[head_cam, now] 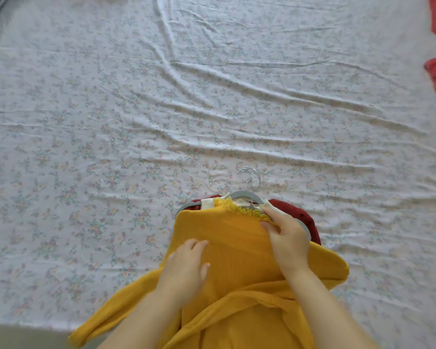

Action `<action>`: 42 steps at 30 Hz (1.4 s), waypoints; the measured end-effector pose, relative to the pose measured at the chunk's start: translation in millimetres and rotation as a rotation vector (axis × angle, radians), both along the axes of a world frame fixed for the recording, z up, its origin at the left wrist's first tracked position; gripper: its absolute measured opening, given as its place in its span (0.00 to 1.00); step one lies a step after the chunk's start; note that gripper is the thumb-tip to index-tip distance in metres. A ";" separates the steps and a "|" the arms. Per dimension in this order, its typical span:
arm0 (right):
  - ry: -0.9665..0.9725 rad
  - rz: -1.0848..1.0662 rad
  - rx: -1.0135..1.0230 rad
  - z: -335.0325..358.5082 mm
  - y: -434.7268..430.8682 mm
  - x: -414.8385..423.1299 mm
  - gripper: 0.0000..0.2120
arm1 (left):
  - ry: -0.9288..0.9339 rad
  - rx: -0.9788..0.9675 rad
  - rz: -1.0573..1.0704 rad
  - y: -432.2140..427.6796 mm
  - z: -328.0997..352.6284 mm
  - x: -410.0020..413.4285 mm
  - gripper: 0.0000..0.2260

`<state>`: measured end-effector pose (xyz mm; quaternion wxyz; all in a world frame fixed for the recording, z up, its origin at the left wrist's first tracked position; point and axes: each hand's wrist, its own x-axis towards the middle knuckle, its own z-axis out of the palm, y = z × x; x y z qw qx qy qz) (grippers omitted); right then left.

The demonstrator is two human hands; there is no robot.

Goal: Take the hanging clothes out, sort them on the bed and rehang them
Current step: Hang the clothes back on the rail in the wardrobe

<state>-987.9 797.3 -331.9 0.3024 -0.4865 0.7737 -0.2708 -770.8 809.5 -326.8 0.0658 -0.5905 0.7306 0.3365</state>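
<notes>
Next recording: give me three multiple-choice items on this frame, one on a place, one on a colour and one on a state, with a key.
1. Where do the hanger hooks lie?
A. beyond the garments, on the sheet
B. under the left hand
C. off the bed

2. What colour is the uppermost garment?
A. blue
B. mustard yellow
C. black

3. What is the right hand doing?
A. hanging idle
B. pinching the uppermost garment's neckline
C. lying flat on the sheet

Key:
1 A, the hooks rest on the floral fabric past the collars.
2 B, yellow knit covers a red garment.
3 B, thumb and forefinger close on the neckline.
</notes>
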 end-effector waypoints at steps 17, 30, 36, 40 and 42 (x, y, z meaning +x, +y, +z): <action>0.168 0.305 -0.326 227.2 51.7 100.4 0.18 | 0.343 -0.661 0.286 53.6 170.5 91.3 0.18; -0.089 0.815 -0.569 337.0 95.0 214.1 0.23 | 0.056 -1.096 0.731 182.7 280.9 171.1 0.17; -0.271 1.065 -0.557 373.2 150.3 307.1 0.22 | -0.098 -1.202 0.980 280.0 316.0 234.5 0.18; -0.386 1.241 -0.538 392.9 202.2 388.7 0.19 | -0.259 -1.271 1.114 361.6 341.5 289.1 0.15; -0.438 1.334 -0.519 401.6 235.4 432.9 0.17 | -0.320 -1.309 1.193 405.6 352.3 320.8 0.14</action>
